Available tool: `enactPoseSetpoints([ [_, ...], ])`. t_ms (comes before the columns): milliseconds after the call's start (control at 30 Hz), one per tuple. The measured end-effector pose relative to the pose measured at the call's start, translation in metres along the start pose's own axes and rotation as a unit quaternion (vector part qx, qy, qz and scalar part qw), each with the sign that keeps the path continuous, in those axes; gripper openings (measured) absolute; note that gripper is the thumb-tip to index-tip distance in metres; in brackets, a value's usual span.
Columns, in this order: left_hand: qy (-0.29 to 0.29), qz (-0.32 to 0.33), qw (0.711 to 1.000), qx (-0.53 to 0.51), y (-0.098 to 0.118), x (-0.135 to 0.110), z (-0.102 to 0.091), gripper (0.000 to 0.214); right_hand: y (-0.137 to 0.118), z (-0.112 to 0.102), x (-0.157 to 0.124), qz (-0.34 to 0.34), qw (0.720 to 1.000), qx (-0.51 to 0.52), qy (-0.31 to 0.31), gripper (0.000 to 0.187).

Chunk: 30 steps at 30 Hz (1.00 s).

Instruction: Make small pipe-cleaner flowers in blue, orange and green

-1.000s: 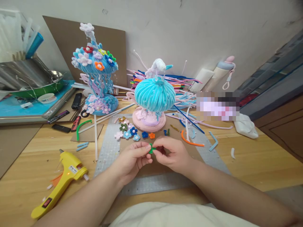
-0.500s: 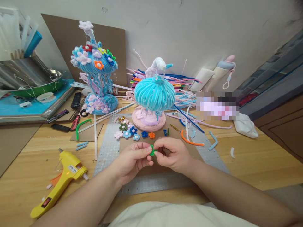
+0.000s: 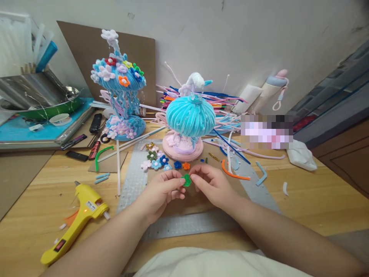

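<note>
My left hand (image 3: 163, 190) and my right hand (image 3: 210, 184) meet over a brown card on the grey cutting mat (image 3: 132, 181). Between their fingertips they pinch a small green pipe-cleaner piece (image 3: 187, 179), curled into a loop. Just beyond the hands lie several small pipe-cleaner flowers (image 3: 157, 162) in white, blue and orange. Behind those stands a turquoise pipe-cleaner dome on a pink base (image 3: 188, 119). A taller blue model covered in flowers (image 3: 121, 88) stands further left.
A yellow glue gun (image 3: 76, 219) lies on the wooden table at the front left. Loose pipe cleaners (image 3: 233, 173) and a large heap of them (image 3: 221, 104) lie to the right and behind. A tray with clutter (image 3: 34, 111) sits at the left.
The green piece has been worked from an open curl into a tighter loop. Both hands shifted slightly up and the right fingers opened a little around it.
</note>
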<state>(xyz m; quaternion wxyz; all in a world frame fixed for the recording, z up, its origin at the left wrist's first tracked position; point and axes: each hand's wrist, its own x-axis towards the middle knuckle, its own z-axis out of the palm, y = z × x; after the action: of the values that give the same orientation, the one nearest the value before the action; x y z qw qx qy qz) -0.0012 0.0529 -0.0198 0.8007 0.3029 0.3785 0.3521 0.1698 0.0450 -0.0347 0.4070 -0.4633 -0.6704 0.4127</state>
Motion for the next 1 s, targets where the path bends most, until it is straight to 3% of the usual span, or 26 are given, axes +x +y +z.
enactPoseSetpoints([
  [133,0.009,0.022,1.0,0.008,-0.001,0.001,0.001,0.02,-0.002,0.002,-0.001,0.027,0.998,0.004,-0.059,0.013],
  [400,0.034,0.078,0.988,0.132,-0.005,0.004,0.002,0.024,-0.008,0.005,0.0,0.072,0.995,-0.005,-0.072,0.014],
  [533,0.013,0.075,0.986,0.151,-0.004,0.005,0.001,0.025,-0.011,0.004,0.0,0.123,0.987,0.035,-0.094,0.012],
  [667,-0.04,0.049,0.989,0.131,-0.003,0.005,-0.002,0.024,-0.012,0.003,0.001,0.197,0.958,0.172,-0.115,0.01],
  [833,-0.08,-0.005,0.994,0.079,-0.001,0.003,-0.006,0.022,-0.009,0.001,0.003,0.254,0.897,0.335,-0.138,0.01],
  [933,-0.096,-0.052,0.993,0.039,0.001,0.001,-0.008,0.019,-0.008,0.0,0.003,0.28,0.867,0.378,-0.165,0.01],
  [1000,-0.111,-0.082,0.99,0.009,0.002,0.001,-0.009,0.016,-0.008,0.0,0.003,0.276,0.871,0.368,-0.169,0.012],
])
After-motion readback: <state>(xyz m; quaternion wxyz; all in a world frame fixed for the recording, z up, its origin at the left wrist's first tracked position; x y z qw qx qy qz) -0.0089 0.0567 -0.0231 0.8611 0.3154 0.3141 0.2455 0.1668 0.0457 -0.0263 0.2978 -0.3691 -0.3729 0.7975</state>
